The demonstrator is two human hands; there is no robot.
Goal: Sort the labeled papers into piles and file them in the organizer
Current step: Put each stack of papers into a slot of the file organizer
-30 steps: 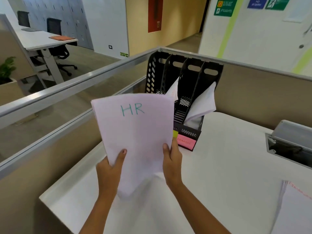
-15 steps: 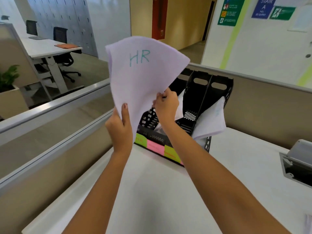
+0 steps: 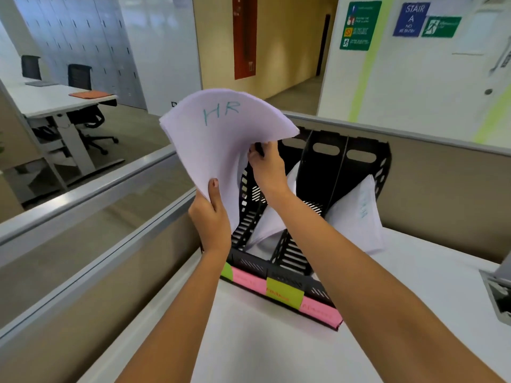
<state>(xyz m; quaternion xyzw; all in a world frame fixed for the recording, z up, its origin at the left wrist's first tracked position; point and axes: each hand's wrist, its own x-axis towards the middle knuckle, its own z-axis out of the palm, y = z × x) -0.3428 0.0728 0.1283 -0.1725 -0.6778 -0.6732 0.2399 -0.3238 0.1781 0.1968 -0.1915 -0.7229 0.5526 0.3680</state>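
**HR stack held over the organizer**

Two bare forearms reaching forward across the white desk [image 3: 276, 349]. Nearest object: a row of sticky notes [image 3: 284, 291] along the organizer's front lip, alternating green and pink, writing too blurred to read.

Left hand [image 3: 211, 219] clamped on the lower left edge of the HR stack [image 3: 215, 139], thumb on the front sheet, fingers hidden behind. Grip closed on the paper. Right hand [image 3: 266, 167] pinching the stack's right edge from behind, under the bowed upper corner; grip closed on the same stack.

Stack held upright and curled, top arching to the right, "HR" in blue-green marker near the top. Held in the air above the left end of the organizer [image 3: 345, 172], lower edge hidden behind the left hand; cannot tell whether it touches the slot.

Organizer: black, slotted dividers, standing in the desk corner against the partition [image 3: 442, 172]. Loose white sheets [image 3: 268, 225] sagging in a middle slot. Another bundle [image 3: 359, 214] leaning out of the rightmost slot, faint blue writing on it, unreadable.

Right edge: grey cable box [image 3: 497, 288] set in the desk, lid up.

Beyond the partition: another desk, office chairs [image 3: 83, 78], grey lockers, wall signs [image 3: 409, 19] reading "STAIR A".
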